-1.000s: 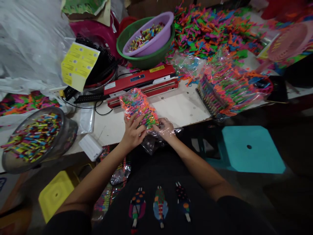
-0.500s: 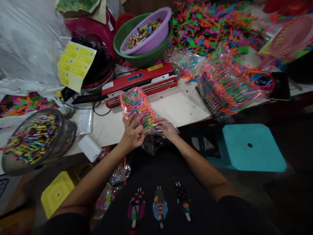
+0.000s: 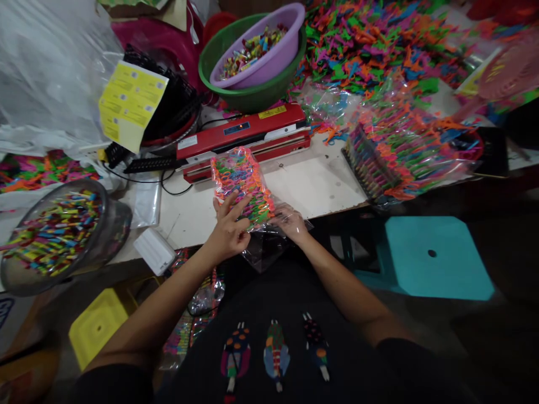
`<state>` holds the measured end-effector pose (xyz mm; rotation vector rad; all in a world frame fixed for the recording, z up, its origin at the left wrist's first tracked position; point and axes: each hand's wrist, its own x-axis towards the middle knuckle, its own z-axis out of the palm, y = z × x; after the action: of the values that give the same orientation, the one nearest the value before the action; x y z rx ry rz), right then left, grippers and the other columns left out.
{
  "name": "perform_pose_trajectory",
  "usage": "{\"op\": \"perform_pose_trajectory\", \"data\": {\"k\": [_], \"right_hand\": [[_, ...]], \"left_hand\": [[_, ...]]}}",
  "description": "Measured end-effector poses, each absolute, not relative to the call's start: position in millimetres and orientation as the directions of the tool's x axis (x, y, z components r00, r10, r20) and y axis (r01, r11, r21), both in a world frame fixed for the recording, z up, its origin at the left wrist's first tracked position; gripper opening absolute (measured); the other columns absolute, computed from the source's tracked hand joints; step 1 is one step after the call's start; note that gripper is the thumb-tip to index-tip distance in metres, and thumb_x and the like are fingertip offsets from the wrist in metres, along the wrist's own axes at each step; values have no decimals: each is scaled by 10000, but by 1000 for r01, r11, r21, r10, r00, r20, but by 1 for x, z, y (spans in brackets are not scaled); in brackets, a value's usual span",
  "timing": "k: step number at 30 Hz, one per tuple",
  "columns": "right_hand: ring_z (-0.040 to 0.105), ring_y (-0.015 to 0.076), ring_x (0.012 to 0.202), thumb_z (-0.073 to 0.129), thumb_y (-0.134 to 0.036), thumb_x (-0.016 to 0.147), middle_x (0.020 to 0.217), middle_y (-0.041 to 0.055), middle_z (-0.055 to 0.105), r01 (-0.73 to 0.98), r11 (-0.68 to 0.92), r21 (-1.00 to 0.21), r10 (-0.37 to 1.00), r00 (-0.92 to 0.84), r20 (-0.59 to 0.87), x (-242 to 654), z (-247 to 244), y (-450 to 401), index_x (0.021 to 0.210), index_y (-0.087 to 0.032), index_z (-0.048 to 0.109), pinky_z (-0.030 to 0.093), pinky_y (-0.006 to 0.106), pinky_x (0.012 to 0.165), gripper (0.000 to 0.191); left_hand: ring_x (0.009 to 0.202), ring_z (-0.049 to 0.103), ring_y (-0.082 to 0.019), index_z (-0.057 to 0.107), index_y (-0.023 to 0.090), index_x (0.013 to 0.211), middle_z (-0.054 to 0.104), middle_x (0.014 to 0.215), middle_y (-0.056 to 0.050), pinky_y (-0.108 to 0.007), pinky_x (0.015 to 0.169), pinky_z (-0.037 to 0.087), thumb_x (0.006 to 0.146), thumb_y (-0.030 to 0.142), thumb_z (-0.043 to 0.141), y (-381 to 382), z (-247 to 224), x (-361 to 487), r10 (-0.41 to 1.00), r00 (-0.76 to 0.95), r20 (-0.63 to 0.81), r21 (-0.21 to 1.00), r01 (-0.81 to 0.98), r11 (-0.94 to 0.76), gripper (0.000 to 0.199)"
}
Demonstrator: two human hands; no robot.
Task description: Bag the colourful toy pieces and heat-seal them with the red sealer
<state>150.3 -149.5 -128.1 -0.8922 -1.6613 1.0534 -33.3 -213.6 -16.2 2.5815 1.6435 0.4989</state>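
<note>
A clear plastic bag [image 3: 244,182] full of small orange, pink, green and blue plastic pieces lies at the near edge of the white table, in front of a red sealing machine [image 3: 248,134]. My left hand [image 3: 231,227] rests on the bag's lower left part, its fingers spread over the plastic. With bent fingers my right hand [image 3: 291,223] grips the loose clear film at the bag's lower right end. Some film hangs below the table edge between the hands.
Purple bowl [image 3: 290,39] in a green basin [image 3: 210,73] behind the machine; filled bags [image 3: 391,151] at right; grey tub [image 3: 101,224] and white box [image 3: 154,251] at left; turquoise stool [image 3: 438,269] and yellow stool [image 3: 99,328] below; loose pieces [image 3: 357,45] piled behind.
The view has shifted slightly. My left hand's fingers are spread a little more on the bag, while my right hand still holds the film.
</note>
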Motion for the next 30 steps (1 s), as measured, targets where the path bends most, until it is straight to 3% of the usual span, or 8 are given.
{"op": "perform_pose_trajectory", "data": {"k": [9,18,25,30], "right_hand": [[611,189,883,667,-393,707,911,52,648,209,397,-894,905,-255,342,149,-118,-165,859,-220,623,508,341,802,235],[623,175,814,543,-301,798,879,68,650,429,560,-709,817,-142,559,135,-118,-175,928,-199,572,541,306,683,168],[616,167,871,591,-276,802,919,49,640,349,628,-696,776,-208,596,144,-118,-171,981,-228,554,552,311,736,190],[617,151,810,541,-243,844,854,34,633,293,645,-706,764,-223,605,148,-116,-166,918,-225,558,552,294,683,79]], "left_hand": [[1346,196,-352,463,165,550,389,1407,-26,-636,1071,38,631,109,528,-215,-15,-31,890,377,257,199,880,-430,118],[1363,175,-328,459,167,588,398,1405,-50,-620,1078,23,649,117,522,-215,-15,-29,882,376,284,214,872,-440,101],[1369,149,-341,457,168,596,385,1414,-56,-643,1066,19,624,79,524,-215,-15,-28,875,382,298,204,870,-449,114],[1366,154,-350,455,166,599,366,1427,-44,-648,1064,26,597,64,525,-215,-16,-28,871,386,303,212,864,-457,124]]}}
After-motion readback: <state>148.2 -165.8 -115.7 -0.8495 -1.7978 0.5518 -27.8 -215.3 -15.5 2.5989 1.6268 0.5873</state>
